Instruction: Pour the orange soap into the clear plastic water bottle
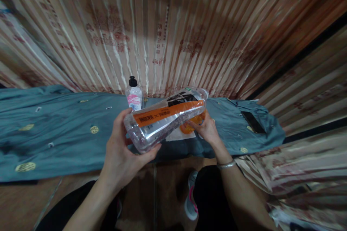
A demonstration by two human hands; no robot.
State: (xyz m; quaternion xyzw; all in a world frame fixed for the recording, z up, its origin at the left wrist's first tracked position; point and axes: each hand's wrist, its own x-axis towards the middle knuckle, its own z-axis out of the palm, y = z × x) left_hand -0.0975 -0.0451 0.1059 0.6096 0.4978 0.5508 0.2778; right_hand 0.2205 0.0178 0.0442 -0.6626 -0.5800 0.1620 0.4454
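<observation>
Both my hands hold a large clear plastic bottle [165, 119] with an orange and black label. It is tilted, its base to the lower left and its neck to the upper right. My left hand [121, 148] is wrapped around the base, thumb along the underside. My right hand [204, 126] grips it from below near the neck end. Partly hidden behind the bottle and my right hand is an orange, shiny object [186, 129], whose kind I cannot make out. Under it lies a white sheet [176, 136].
A clear pump-top bottle [134, 95] with a black cap and pink label stands behind my left hand. A dark phone [253, 122] lies at the right on the teal cloth [70, 126]. Patterned curtains [151, 36] hang close behind and at the right.
</observation>
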